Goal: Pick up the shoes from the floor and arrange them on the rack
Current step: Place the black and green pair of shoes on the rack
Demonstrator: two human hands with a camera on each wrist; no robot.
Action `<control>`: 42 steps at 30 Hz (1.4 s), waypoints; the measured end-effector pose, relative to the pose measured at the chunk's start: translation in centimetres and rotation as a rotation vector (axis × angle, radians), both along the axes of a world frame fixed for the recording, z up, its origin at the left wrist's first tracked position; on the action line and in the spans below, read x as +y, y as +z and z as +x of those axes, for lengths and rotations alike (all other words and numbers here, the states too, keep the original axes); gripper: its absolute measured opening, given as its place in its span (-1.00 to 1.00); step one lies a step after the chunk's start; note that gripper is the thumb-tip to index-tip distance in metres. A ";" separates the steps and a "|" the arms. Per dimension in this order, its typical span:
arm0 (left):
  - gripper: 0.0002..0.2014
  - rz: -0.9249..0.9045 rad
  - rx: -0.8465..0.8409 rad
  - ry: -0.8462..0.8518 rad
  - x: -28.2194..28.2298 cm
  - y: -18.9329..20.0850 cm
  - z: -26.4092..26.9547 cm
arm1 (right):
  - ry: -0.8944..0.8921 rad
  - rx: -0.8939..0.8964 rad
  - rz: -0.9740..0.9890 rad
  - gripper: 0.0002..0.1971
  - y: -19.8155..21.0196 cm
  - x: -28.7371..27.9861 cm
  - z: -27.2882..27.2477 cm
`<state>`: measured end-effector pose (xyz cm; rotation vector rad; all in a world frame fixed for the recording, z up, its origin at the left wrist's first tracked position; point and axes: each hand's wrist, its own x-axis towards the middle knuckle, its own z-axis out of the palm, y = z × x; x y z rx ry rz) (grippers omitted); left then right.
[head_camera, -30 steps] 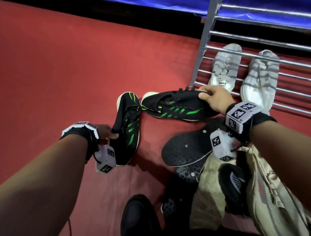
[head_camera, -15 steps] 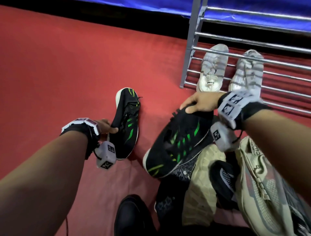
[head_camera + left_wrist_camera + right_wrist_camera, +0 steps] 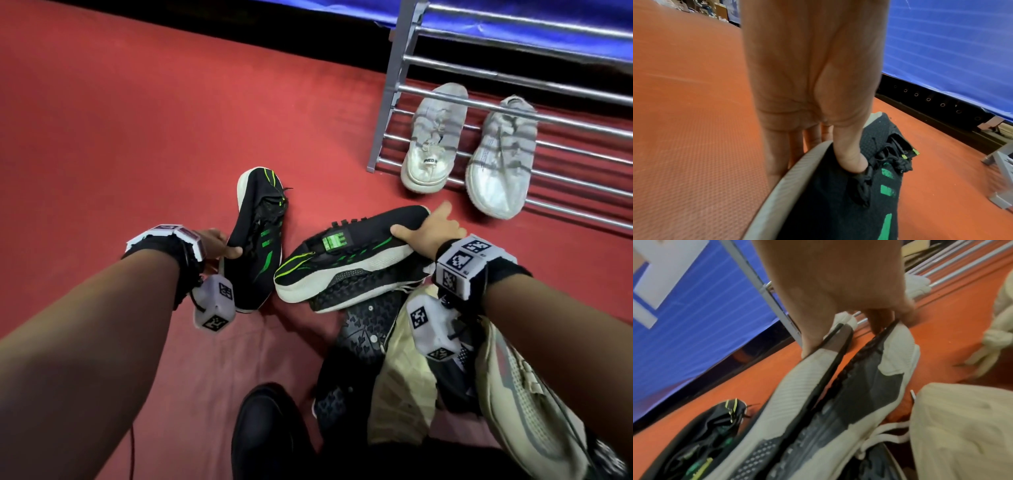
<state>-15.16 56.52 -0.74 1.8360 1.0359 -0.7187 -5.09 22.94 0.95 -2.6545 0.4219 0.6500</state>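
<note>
Two black shoes with green stripes and white soles are in my hands. My left hand (image 3: 221, 245) grips the heel end of the left shoe (image 3: 260, 236), which stands on the red floor; the thumb (image 3: 851, 159) is inside the collar of this shoe (image 3: 849, 203) and the fingers are under the sole. My right hand (image 3: 426, 228) grips the heel of the right shoe (image 3: 346, 255), which is turned on its side above the pile, its sole (image 3: 838, 394) facing me. The metal rack (image 3: 394, 92) stands at the back right.
Two white sneakers (image 3: 433, 137) (image 3: 501, 157) sit on the rack's lowest bars. Below my right wrist lies a pile of black soles (image 3: 370, 329) and beige shoes (image 3: 527, 394). A black shoe (image 3: 263, 431) is at the bottom edge. A blue panel (image 3: 951, 48) backs the rack.
My right hand has swung its shoe away from the rack's foot and turned it onto its side, sole towards me. The left hand keeps its hold on the other shoe.
</note>
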 end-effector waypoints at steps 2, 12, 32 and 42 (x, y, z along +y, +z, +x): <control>-0.75 0.013 -0.013 0.020 -0.2 0.0 0.0 | 0.069 0.025 -0.059 -0.17 -0.1 -0.4 0.1; -0.74 -0.046 -0.193 -0.045 -0.4 3.4 -0.2 | -0.012 -0.294 0.788 -0.36 0.2 1.5 -1.4; -0.81 -0.474 -0.352 -0.368 -14.1 8.8 9.4 | -0.282 -0.595 1.073 -0.53 8.9 -17.8 6.0; -0.82 -0.385 -0.553 -0.306 -19.1 10.5 14.2 | -0.428 -0.737 1.215 -0.62 9.6 -22.5 8.0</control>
